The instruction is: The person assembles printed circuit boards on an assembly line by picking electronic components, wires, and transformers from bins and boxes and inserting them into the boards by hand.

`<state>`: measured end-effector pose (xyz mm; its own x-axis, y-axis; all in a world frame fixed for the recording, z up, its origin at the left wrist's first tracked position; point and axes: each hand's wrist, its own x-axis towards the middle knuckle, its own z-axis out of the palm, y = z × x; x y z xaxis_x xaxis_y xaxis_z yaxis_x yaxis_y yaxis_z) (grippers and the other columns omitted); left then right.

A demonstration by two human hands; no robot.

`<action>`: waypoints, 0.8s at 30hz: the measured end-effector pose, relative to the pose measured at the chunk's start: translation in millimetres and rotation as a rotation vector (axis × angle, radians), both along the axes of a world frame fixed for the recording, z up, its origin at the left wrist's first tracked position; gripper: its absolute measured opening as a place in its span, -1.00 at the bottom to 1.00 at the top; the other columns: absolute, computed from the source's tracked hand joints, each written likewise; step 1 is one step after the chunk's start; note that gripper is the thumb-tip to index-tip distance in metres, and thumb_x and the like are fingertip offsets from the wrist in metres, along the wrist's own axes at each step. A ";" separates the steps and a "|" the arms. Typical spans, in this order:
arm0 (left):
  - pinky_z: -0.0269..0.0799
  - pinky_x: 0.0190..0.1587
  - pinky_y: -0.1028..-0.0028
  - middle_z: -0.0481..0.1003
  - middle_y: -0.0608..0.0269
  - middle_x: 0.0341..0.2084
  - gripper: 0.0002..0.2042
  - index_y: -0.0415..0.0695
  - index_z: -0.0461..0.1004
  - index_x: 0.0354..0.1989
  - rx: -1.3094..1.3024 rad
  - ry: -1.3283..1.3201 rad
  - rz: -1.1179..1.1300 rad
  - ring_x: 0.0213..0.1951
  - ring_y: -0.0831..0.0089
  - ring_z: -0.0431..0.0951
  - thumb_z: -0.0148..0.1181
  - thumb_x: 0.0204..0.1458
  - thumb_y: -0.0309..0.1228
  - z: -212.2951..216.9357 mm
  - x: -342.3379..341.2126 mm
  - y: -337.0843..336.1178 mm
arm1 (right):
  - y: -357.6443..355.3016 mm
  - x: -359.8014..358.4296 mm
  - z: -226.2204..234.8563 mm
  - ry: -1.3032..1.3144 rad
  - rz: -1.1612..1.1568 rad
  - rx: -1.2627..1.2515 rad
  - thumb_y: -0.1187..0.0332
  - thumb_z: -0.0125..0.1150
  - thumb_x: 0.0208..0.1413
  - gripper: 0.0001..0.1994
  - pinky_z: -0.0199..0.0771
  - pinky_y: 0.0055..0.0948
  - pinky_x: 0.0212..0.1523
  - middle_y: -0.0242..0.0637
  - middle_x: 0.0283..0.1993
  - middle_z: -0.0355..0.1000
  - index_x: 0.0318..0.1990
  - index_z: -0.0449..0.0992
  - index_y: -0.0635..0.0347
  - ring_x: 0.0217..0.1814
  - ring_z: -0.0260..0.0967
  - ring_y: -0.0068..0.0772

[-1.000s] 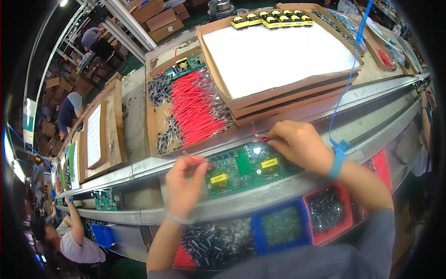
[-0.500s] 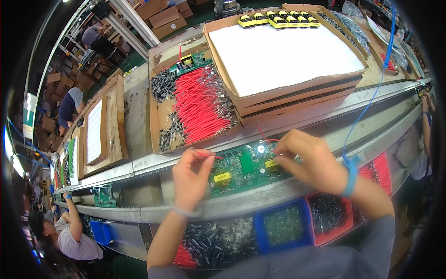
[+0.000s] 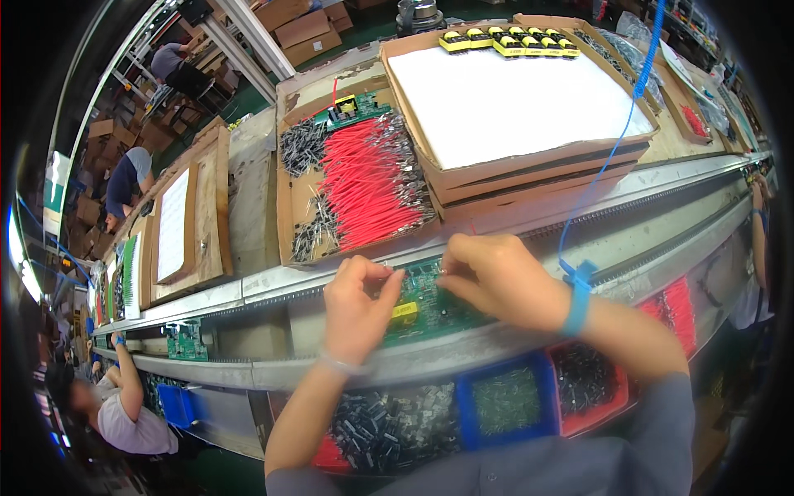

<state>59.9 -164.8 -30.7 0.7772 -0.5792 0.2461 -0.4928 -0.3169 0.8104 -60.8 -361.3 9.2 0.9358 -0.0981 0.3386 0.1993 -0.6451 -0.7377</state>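
Between my hands a green circuit board (image 3: 423,285) lies on the conveyor track, bearing a yellow block component (image 3: 404,312). My left hand (image 3: 354,302) is over the board's left part, thumb and forefinger closed around something too small to make out. Above the middle of the board is my right hand (image 3: 506,277), its fingertips pinched close to the board's surface; what they hold is hidden. A short red wire end (image 3: 473,225) shows just behind the right hand's knuckles. Part of the board is covered by the right hand.
Beyond the track stands a carton of red wires (image 3: 364,190), beside stacked cartons (image 3: 529,161) topped with yellow-black components (image 3: 509,43). Nearer me are a blue bin (image 3: 504,401), a red bin (image 3: 587,380) and loose dark parts (image 3: 372,422). A coiled blue cord (image 3: 649,50) runs to my right wristband.
My right hand has moved left, closer to my left hand. The red wire seen at the left fingertips no longer shows there. My left hand has shifted slightly right.
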 end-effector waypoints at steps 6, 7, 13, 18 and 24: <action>0.48 -0.11 0.31 0.54 0.08 -0.25 -0.64 -0.23 0.55 -0.05 0.036 -0.067 0.024 -0.20 0.21 0.54 0.46 -0.03 -0.43 18.8 -4.9 32.4 | -0.7 23.4 -20.1 -0.003 0.000 -0.074 0.44 0.41 0.05 -0.84 0.56 -0.21 -0.33 -0.08 -0.44 0.55 -0.35 0.50 0.25 -0.36 0.58 -0.02; 0.47 -0.12 0.27 0.53 0.04 -0.25 -0.70 -0.25 0.54 -0.12 0.076 -0.226 -0.001 -0.19 0.13 0.54 0.43 -0.02 -0.47 24.0 -5.8 48.4 | -1.7 24.2 -21.3 -0.014 0.006 -0.084 0.44 0.40 0.06 -0.84 0.56 -0.20 -0.33 -0.08 -0.44 0.55 -0.35 0.49 0.25 -0.35 0.58 -0.01; 0.45 -0.23 0.19 0.51 0.02 -0.37 -0.89 -0.22 0.54 -0.35 0.583 0.003 -0.146 -0.26 0.00 0.53 0.35 -0.01 -0.52 59.9 -44.8 172.4 | -1.1 27.9 -22.3 0.000 0.027 -0.100 0.44 0.40 0.05 -0.84 0.55 -0.17 -0.32 -0.08 -0.42 0.55 -0.37 0.49 0.27 -0.34 0.57 0.02; 0.45 -0.20 0.15 0.48 0.02 -0.37 -0.90 -0.21 0.52 -0.39 0.827 -0.075 -0.071 -0.24 -0.02 0.52 0.33 -0.07 -0.57 46.3 -82.2 220.7 | 1.1 30.5 -25.3 -0.004 0.032 -0.141 0.45 0.40 0.03 -0.84 0.55 -0.16 -0.32 -0.09 -0.42 0.55 -0.37 0.49 0.27 -0.34 0.57 0.02; 0.43 -0.19 0.14 0.44 0.00 -0.34 -0.88 -0.22 0.51 -0.36 0.726 -0.135 0.035 -0.25 -0.04 0.48 0.29 -0.09 -0.64 31.7 -85.2 229.2 | 7.8 32.1 -26.5 0.056 0.031 -0.262 0.34 0.42 0.02 -0.79 0.54 -0.10 -0.28 -0.09 -0.42 0.55 -0.36 0.50 0.22 -0.32 0.56 0.03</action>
<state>-25.3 64.4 0.9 0.7884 -0.6077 -0.0952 -0.5528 -0.7679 0.3235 -28.7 -353.5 -17.3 0.9551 0.0146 0.2959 0.1849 -0.8098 -0.5569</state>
